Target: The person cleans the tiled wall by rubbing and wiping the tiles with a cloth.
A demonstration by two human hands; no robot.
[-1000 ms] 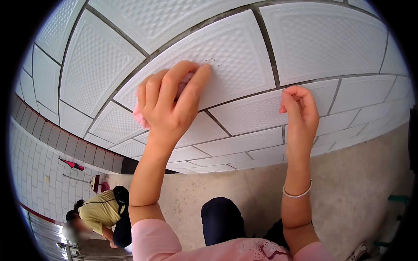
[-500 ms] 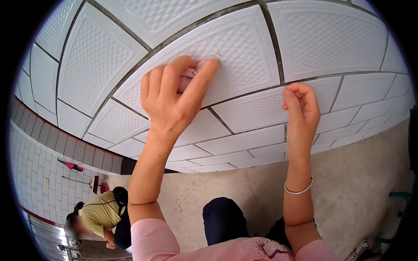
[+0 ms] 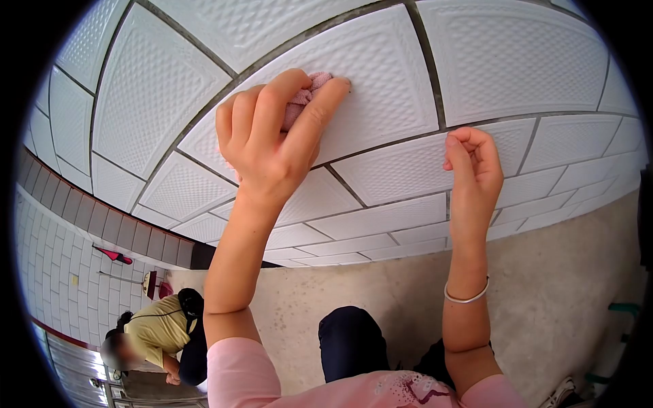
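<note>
My left hand [image 3: 272, 136] is closed around a crumpled pink cloth [image 3: 297, 109] and presses it against a white textured wall tile [image 3: 388, 81]. The thumb and forefinger straddle the cloth, and part of it is hidden under the palm. A tiny dark speck shows on the tile by the fingertip. Farther right, my right hand [image 3: 474, 163] is held up in front of the lower tiles, apart from the cloth. Its fingers are curled in toward the thumb, and nothing shows between them. A silver bangle [image 3: 466, 299] circles that wrist.
A person in a yellow shirt [image 3: 160, 325] crouches at lower left. Behind them, long-handled tools with a dustpan-like red piece [image 3: 165, 290] lean by another tiled wall. Concrete floor [image 3: 286, 306] lies below, and a green object [image 3: 622, 309] stands at right.
My left hand and the cloth have shifted slightly up the tile. The grey marks seen by the fingertip are now mostly gone from sight. My right hand has barely moved.
</note>
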